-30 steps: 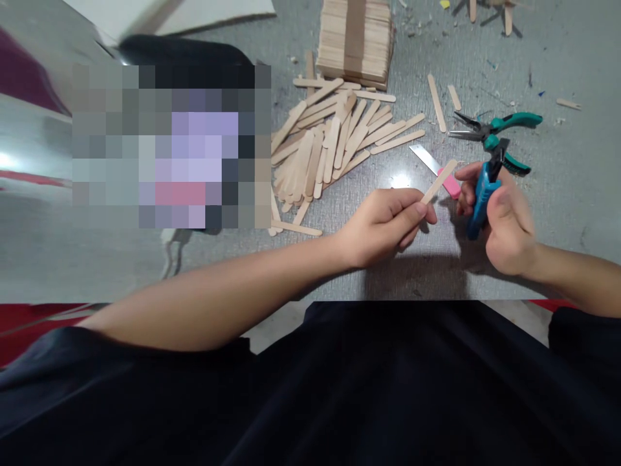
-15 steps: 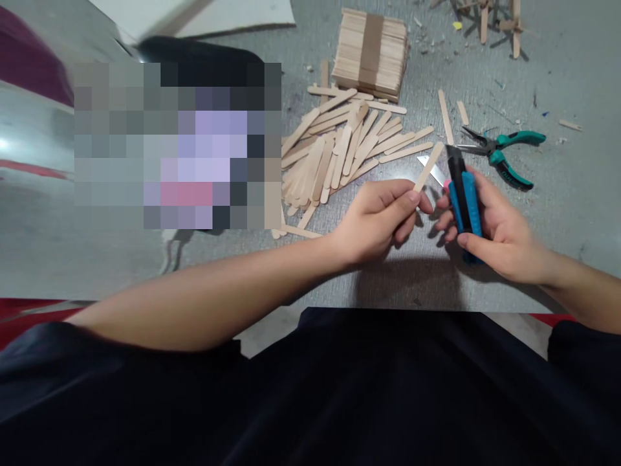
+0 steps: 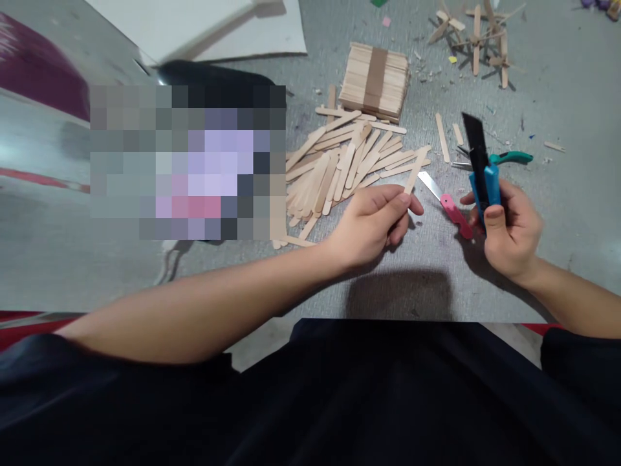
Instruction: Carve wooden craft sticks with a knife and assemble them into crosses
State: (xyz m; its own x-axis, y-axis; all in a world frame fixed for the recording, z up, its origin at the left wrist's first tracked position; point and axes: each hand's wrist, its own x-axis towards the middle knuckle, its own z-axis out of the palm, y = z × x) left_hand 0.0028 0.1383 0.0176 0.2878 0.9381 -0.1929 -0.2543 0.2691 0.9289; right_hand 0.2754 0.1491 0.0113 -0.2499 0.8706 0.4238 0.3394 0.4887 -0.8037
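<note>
My left hand [image 3: 376,220] pinches a wooden craft stick [image 3: 417,169] between thumb and fingers, its free end pointing up and right. My right hand [image 3: 514,230] is wrapped round a utility knife [image 3: 485,175] with a blue and black body, its dark blade end pointing up and away from me. On the table between the hands lies a pink-handled folding knife [image 3: 451,210] with its blade out. Teal-handled pliers [image 3: 512,157] lie behind my right hand, partly hidden by it and the utility knife.
Loose craft sticks [image 3: 334,162] are heaped left of centre, with a banded bundle of sticks [image 3: 374,81] behind them. Assembled stick pieces [image 3: 476,40] stand at the back right. A white board [image 3: 233,32] lies at the back left. A blurred-out area covers the left.
My right hand has moved right with the utility knife, away from the craft stick, uncovering the pink knife. My left hand still holds the stick. The view has shifted slightly.
</note>
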